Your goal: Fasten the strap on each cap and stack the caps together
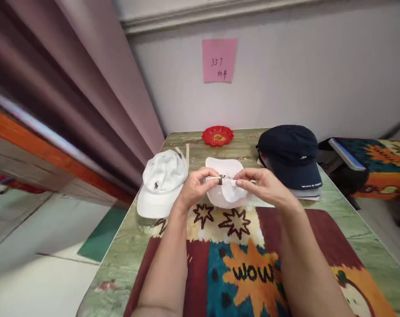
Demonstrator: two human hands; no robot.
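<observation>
Cap (226, 196) on table (120, 259), brim away. Left hand (196, 187), right hand (261, 185): fingertips pinched on its back strap. Likely light, soft, floppy; strap ends best grip.

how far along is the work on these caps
Navy cap sits on papers, untouched: possibly done. Left hand and right hand pinch the strap of the middle white cap; whether it's fastened is unclear. Strap ends of the left white cap look loose, so that probably remains.
</observation>
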